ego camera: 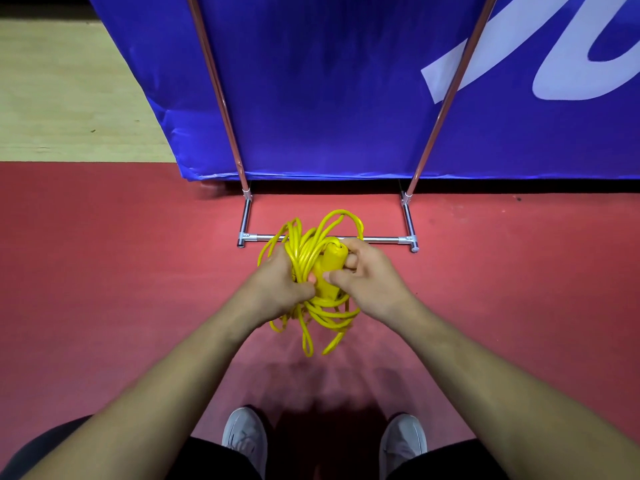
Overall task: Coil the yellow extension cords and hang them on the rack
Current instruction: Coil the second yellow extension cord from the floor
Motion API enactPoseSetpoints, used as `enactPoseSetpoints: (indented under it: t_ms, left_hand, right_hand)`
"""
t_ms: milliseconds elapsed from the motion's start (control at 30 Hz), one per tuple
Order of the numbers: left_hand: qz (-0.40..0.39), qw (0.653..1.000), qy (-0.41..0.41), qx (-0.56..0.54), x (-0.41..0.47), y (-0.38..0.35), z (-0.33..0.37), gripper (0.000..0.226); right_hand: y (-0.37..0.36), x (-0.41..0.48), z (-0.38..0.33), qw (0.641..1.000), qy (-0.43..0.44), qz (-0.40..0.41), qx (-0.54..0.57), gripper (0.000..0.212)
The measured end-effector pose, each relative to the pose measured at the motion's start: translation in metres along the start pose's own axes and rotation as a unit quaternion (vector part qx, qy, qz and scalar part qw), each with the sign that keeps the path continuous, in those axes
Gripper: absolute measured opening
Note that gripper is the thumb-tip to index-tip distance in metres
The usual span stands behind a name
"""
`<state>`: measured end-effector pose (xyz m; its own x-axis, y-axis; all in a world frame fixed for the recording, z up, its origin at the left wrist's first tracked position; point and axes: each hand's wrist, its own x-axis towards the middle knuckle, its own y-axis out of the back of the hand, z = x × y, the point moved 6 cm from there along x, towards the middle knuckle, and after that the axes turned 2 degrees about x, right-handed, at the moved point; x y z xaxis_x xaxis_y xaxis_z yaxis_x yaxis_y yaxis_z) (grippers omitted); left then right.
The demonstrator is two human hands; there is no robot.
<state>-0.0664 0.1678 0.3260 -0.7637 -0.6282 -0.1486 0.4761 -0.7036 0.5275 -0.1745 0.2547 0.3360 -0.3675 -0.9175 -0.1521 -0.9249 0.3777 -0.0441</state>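
Gripping the yellow extension cord (304, 251), we clench its gathered loops in our left hand (277, 289) and curl our right hand (369, 277) round the socket end (332, 263), the bundle held off the red floor (121, 271) just before the rack (225, 109). To finish the coil well, we judge we should hold the left fist tight at the middle (several loops droop unevenly below it) and bind the end across them before lifting toward the uprights.

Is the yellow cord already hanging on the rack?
No, the yellow cord is a loose bundle gripped by the left hand and the right hand, in front of the rack.
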Motion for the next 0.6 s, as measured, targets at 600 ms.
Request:
enactPoseSetpoints:
  t_ms: [600]
  left_hand:
    - [0.033, 0.971, 0.158, -0.177, -0.009, 0.008, -0.002, 0.012]
  right_hand:
    - [0.0, -0.002, -0.013, 0.999, 0.031, 0.013, 0.0, 0.026]
